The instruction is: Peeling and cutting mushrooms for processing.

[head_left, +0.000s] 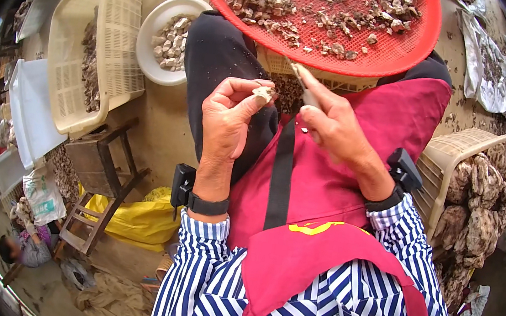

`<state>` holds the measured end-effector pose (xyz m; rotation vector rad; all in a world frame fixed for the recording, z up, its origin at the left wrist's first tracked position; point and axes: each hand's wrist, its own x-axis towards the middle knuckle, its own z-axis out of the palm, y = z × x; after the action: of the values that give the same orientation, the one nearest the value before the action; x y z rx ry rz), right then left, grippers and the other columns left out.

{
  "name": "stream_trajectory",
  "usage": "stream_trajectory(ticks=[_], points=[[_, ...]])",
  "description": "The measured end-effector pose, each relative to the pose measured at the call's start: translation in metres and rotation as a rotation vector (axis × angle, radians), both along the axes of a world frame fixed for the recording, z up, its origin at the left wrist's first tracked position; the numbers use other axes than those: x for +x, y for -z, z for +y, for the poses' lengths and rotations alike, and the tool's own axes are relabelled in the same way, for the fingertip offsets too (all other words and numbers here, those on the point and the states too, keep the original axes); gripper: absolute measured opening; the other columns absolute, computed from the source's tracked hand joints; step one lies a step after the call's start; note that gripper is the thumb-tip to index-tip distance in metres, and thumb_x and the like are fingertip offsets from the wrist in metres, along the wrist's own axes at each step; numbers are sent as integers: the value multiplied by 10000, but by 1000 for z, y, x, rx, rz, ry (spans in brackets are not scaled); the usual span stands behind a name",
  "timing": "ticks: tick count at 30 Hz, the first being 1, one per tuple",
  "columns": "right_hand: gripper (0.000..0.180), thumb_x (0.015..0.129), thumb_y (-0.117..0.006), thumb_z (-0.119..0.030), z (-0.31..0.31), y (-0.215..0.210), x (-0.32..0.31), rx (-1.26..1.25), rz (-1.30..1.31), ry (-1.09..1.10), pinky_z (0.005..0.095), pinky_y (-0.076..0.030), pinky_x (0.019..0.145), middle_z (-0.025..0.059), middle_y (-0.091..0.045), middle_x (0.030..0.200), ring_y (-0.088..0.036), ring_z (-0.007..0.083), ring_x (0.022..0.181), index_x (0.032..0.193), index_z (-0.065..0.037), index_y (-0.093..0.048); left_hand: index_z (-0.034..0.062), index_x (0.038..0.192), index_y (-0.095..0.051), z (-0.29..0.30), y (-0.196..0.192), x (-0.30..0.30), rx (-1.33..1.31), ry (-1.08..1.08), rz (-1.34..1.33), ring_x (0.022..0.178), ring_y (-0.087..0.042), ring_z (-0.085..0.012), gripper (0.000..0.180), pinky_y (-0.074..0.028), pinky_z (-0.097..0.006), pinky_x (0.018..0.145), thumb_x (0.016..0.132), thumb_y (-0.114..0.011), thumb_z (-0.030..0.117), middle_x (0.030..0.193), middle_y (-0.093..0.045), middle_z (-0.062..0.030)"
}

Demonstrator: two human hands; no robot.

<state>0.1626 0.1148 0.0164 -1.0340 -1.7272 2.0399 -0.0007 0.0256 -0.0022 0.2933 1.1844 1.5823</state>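
Maroon apron cloth (324, 198) and striped sleeves (196, 258) lie nearest the camera, below two bare hands. Of these, the left hand (227, 117) is drawn in narrow, its thumb and fingertips pinching a small pale piece (263, 93) with an uneven outline. Close to its right, the right hand (336, 121) curls around a small knife-like tool (311, 98), the tip angled up and away, apart from the piece. That piece looks light and fairly stiff, dry rather than slippery, and its thin edges may crumble; a gentle pinch on the thickest part should suit it. The tool seems rigid and light, best gripped well back from its tip. Just beyond both hands, a round red mesh tray (327, 65) reaches over the knees, scattered with brown and pale chunks (253, 3). Beyond and left of the left hand sits a white bowl (146, 37) of pale bits, with a cream crate (124, 22) farther left. Nearer the body on that side are a wooden stool (96, 161) and a yellow bag (144, 220). Right of the right hand, past the thigh, a slatted crate (432, 164) holds big brown lumps (486, 187).
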Motion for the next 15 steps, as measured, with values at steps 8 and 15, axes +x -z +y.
stream_trajectory(ticks=[8, 15], points=[[688, 784, -476, -17, -11, -15, 22, 382, -17, -341, 351, -417, 920, 222, -454, 1291, -514, 361, 1106, 1421, -90, -226, -10, 958, -542, 0, 2, -4, 99, -80, -124, 935, -623, -289, 182, -512, -352, 847, 803, -637, 1, 1053, -608, -209], [665, 799, -478, -29, -10, -13, 23, 311, 18, -347, 407, -430, 878, 213, -468, 1272, -526, 374, 1060, 1416, -85, -235, -45, 929, -546, 0, 1, -1, 100, -93, -98, 884, -636, -258, 142, -516, -346, 829, 805, -616, -44, 997, -625, -194]])
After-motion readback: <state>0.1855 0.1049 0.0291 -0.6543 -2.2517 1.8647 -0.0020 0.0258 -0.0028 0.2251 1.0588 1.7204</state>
